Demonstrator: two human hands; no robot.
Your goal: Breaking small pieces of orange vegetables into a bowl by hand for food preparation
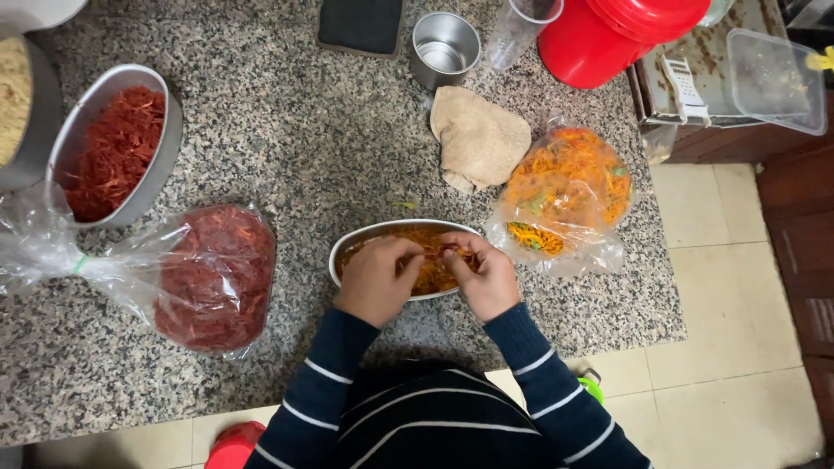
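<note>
An oval metal dish (365, 236) of orange-brown shredded food (432, 271) sits on the granite counter (304, 139) right in front of me. My left hand (378, 280) rests over the dish's left side, fingers bent down into the shreds. My right hand (486, 276) is over the right side, fingertips pinching a clump of the shreds. The fingertips of both hands nearly meet in the middle of the dish.
A clear bag of orange and green shreds (565, 195) lies right of the dish, a beige cloth (478, 139) behind it. At left are a bag of red shreds (213, 278) and a metal bowl of red shreds (117, 143). A steel cup (445, 48) and red bucket (608, 39) stand at the back.
</note>
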